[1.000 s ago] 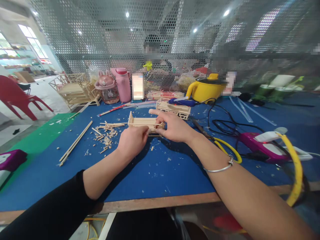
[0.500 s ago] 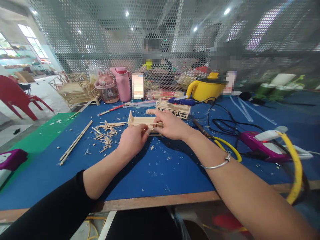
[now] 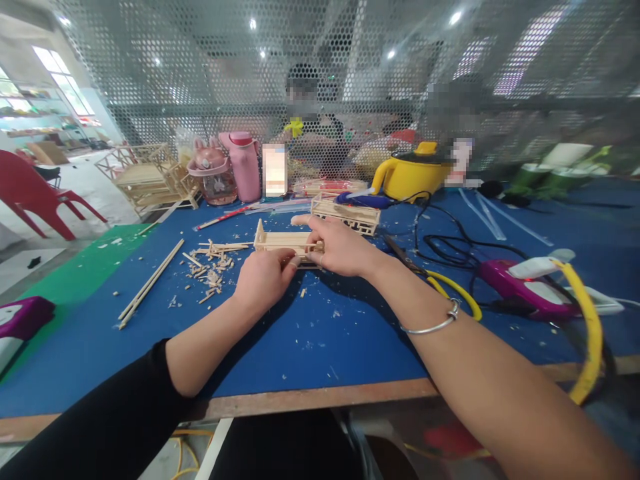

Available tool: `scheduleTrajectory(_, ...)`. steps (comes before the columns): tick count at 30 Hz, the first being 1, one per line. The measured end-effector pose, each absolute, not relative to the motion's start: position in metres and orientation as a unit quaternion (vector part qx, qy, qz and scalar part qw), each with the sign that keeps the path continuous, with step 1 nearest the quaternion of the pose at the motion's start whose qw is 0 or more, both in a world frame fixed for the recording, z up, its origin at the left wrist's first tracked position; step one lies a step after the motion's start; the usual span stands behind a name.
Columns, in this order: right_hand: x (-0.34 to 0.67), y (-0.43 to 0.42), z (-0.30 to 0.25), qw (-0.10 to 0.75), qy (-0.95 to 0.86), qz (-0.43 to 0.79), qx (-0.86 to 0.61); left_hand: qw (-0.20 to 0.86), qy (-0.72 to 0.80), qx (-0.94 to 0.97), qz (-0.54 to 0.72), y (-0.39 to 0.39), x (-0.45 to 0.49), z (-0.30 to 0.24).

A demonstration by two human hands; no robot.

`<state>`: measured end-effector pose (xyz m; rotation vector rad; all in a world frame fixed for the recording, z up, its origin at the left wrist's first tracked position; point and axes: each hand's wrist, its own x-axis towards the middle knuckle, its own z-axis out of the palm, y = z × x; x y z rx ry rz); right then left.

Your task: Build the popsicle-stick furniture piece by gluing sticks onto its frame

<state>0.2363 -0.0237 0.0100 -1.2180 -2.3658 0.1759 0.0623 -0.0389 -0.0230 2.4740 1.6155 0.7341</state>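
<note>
Stick-built miniature frame (image 3: 280, 240) sits braced between the fingers (image 3: 285, 254), seemingly for steadiness: left hand (image 3: 263, 275) pinches its near edge; right hand (image 3: 343, 247), index outstretched, curls around its other end.

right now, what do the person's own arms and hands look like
The left forearm is partly covered by a black sleeve; the right forearm shows bare, with a thin silver bangle. The left hand and right hand are ungloved.

Left fingers (image 3: 284, 254) beside right fingers (image 3: 315, 224)
</note>
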Motion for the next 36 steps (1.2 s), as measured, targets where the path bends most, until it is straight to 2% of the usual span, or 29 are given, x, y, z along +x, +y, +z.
scheduleTrajectory(11, 0.2342, -0.0246, 0.0131, 0.218, -0.87, 0.052, -0.44, 0.051, 0.512, 0.813, 0.271, -0.0376, 0.0621, -0.0241)
scheduleTrajectory(36, 0.2339, -0.0223, 0.0109, 0.229, -0.871, 0.042, -0.432, 0.162, 0.519, 0.758, 0.359, -0.0387, 0.0659, -0.0292)
